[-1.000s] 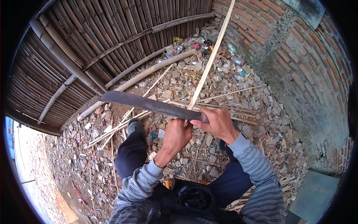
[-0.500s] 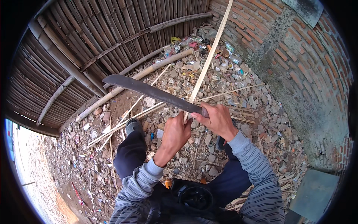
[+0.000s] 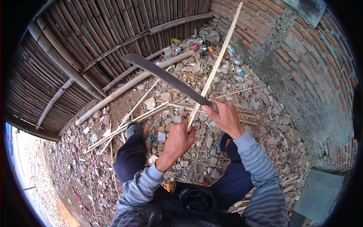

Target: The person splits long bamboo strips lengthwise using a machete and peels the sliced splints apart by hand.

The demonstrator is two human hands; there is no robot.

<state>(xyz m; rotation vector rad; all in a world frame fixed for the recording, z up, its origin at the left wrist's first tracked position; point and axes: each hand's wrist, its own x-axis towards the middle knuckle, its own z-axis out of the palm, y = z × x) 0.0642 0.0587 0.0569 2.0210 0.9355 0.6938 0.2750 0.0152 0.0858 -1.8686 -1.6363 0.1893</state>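
Note:
A long pale bamboo strip [image 3: 216,68] slants up and to the right, its lower end gripped by my left hand [image 3: 177,140]. My right hand [image 3: 227,118] is closed round the handle of a machete [image 3: 166,78]. The dark blade points up and to the left and crosses the strip a short way above my left hand, lying against it. My right thumb rests near the base of the blade. Most of the handle is hidden inside my right fingers.
Rubble and litter [image 3: 181,159] cover the ground round my feet. More bamboo strips [image 3: 132,120] lie to the left. A thick bamboo pole [image 3: 113,98] lies along the slatted bamboo wall [image 3: 124,22]. A brick wall [image 3: 298,64] stands at right, with a grey panel [image 3: 317,195] near it.
My right hand and the machete have moved up along the strip, away from my left hand, and the blade's tip has swung up and right. The strip's far end has dropped into view.

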